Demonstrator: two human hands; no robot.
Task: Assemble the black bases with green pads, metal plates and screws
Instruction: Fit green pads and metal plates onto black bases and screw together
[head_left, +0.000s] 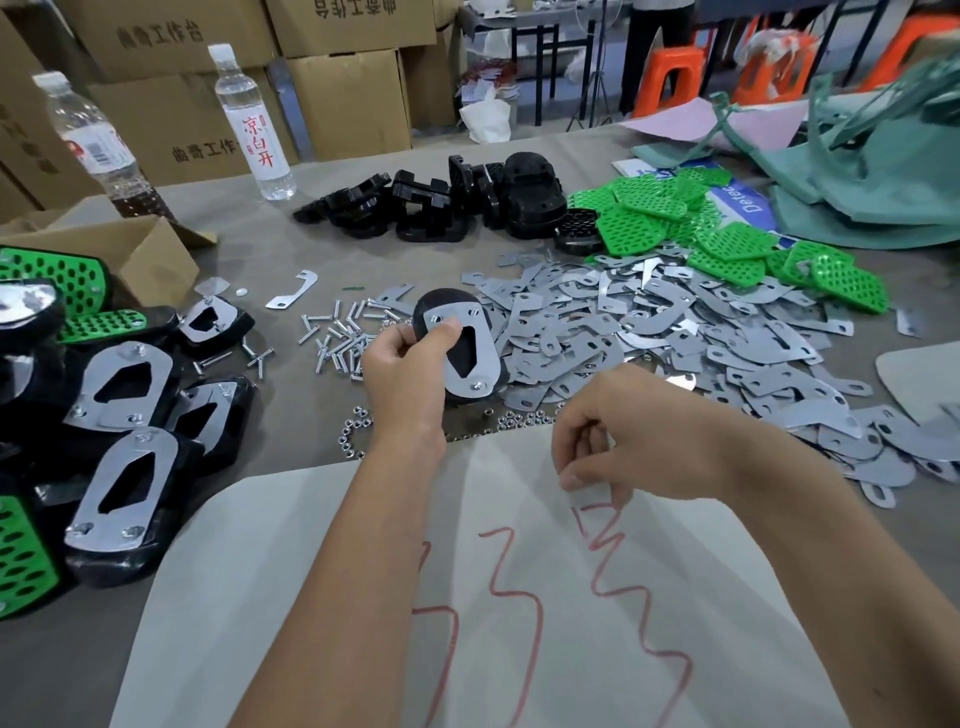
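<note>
Your left hand (410, 343) grasps a black oval base with a silver metal plate (460, 345) above the grey worktop (249, 249), your right hand (618, 441) pinches something too small to identify, a finished pile (119, 415) lies left, and many loose plates (675, 332), green perforated pads (727, 234) and bare black bases (441, 202) remain.

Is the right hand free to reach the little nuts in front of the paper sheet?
Probably yes. The right hand hovers just beside the row of nuts, with nothing between them. Its fingers are curled in a pinch, though; whether they already hold a nut cannot be told.
</note>
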